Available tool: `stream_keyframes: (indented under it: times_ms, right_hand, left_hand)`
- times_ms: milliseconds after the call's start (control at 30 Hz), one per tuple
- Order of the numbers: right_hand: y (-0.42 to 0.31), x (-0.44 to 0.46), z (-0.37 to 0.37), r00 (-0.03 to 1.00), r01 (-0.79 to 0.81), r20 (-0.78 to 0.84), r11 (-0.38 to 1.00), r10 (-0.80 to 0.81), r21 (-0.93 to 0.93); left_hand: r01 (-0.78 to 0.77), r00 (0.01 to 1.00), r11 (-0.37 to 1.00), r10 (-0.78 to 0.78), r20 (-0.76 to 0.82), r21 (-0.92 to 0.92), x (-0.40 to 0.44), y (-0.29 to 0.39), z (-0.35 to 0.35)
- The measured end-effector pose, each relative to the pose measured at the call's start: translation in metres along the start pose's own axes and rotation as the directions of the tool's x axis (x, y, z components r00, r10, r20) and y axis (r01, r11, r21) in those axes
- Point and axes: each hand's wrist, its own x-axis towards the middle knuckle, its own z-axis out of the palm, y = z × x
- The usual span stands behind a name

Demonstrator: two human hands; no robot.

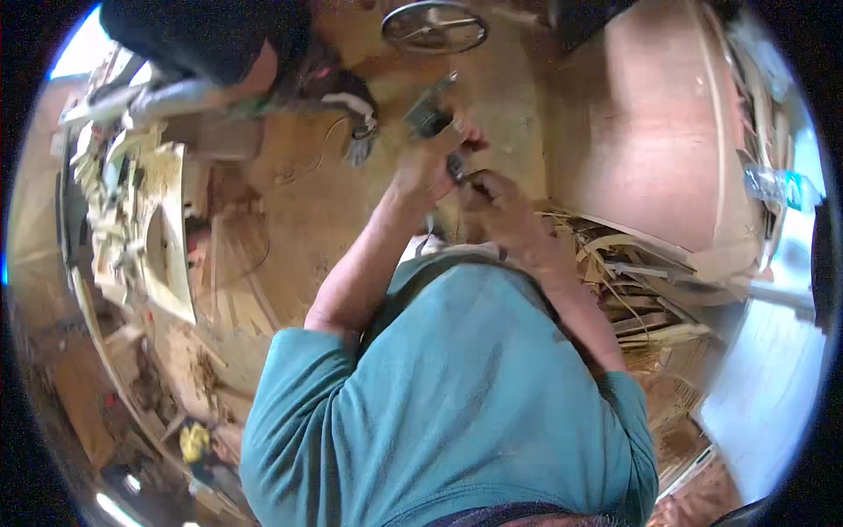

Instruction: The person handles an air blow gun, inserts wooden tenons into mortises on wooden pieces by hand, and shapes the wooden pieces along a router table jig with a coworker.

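My left hand (423, 176) is closed around a small handheld tool (428, 114) with a grey-green, plate-like end and a dark body. Motion blur hides its exact kind. Close beside it, my right hand (499, 204) pinches a small dark piece (470, 178) against the near end of the tool. I cannot make out what this piece is. Both hands are held together in front of my teal shirt (474, 369), above the brown wooden surface.
Another person in dark clothing (202, 35) is at the upper left. A spoked wheel (435, 28) is at the top. On the right are a large plywood panel (632, 123), wood offcuts (641, 307) and a plastic bottle (777, 186). Wood pieces (118, 220) line the left.
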Motion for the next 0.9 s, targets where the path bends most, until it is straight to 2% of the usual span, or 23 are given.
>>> stream_keyframes:
  times_ms: [33,67,100,133,200,267,300,333,367,467,567,633,700,800,900]
  right_hand:
    - [-0.004,0.0,0.005,0.999,0.035,-0.022,0.999,-0.035,-0.019]
    - [0.011,0.004,0.015,1.0,0.023,0.006,0.997,-0.023,-0.079]
    - [0.028,0.009,0.021,0.995,0.089,-0.021,0.987,-0.093,-0.136]
    - [0.044,0.013,0.026,0.986,0.15,-0.048,0.969,-0.162,-0.197]
    - [0.035,0.002,0.017,0.967,0.198,-0.127,0.966,-0.22,-0.169]
    - [0.004,-0.014,0.003,0.99,0.062,-0.133,0.996,-0.052,0.071]
    - [0.001,-0.02,-0.002,0.983,0.058,-0.184,0.985,-0.028,0.16]
    - [0.0,-0.026,-0.007,0.974,0.064,-0.225,0.966,-0.006,0.25]
    - [0.001,-0.032,-0.014,0.966,0.073,-0.258,0.938,0.018,0.34]
    - [0.041,-0.039,-0.042,0.864,0.249,-0.503,0.877,-0.009,0.412]
    - [0.016,-0.047,-0.093,0.554,0.513,-0.824,0.732,0.116,0.448]
    - [-0.012,-0.061,-0.14,0.435,0.467,-0.87,0.768,0.233,0.439]
    - [0.03,-0.04,-0.18,0.217,0.693,-0.951,0.652,0.218,0.308]
    - [0.038,-0.031,-0.225,0.023,0.782,-0.926,0.57,0.376,0.251]
    - [0.053,-0.014,-0.259,-0.083,0.858,-0.882,0.483,0.464,0.174]
  left_hand:
    - [0.072,0.989,0.995,-0.063,-0.13,0.067,-0.011,0.011,0.009]
    - [0.115,0.986,0.989,-0.103,-0.131,0.094,-0.01,0.01,0.001]
    - [0.153,0.984,0.98,-0.139,-0.112,0.128,-0.002,0.006,-0.006]
    - [0.017,0.997,0.999,-0.013,-0.081,0.044,-0.004,0.004,0.004]
    - [0.021,0.999,0.995,-0.018,-0.036,0.098,-0.003,0.011,0.022]
    - [0.015,0.993,0.971,-0.042,0.109,0.24,-0.002,0.008,0.03]
    - [-0.004,0.986,0.95,-0.049,0.161,0.311,-0.003,0.005,0.032]
    - [0.046,0.971,0.953,-0.113,0.212,0.3,-0.006,-0.002,0.036]
    - [0.096,0.951,0.952,-0.175,0.255,0.292,-0.01,-0.012,0.039]
    - [0.105,0.928,0.899,-0.242,0.282,0.425,-0.004,-0.025,0.057]
    - [0.125,0.943,0.841,-0.266,0.202,0.526,-0.004,-0.033,0.068]
    - [0.162,0.944,0.814,-0.293,0.154,0.557,-0.003,-0.037,0.065]
    - [0.196,0.938,0.789,-0.325,0.124,0.582,-0.003,-0.049,0.038]
    - [0.247,0.941,0.835,-0.327,0.083,0.492,-0.018,-0.055,0.015]
    - [0.35,0.936,0.833,-0.331,-0.12,0.429,-0.037,-0.064,-0.007]
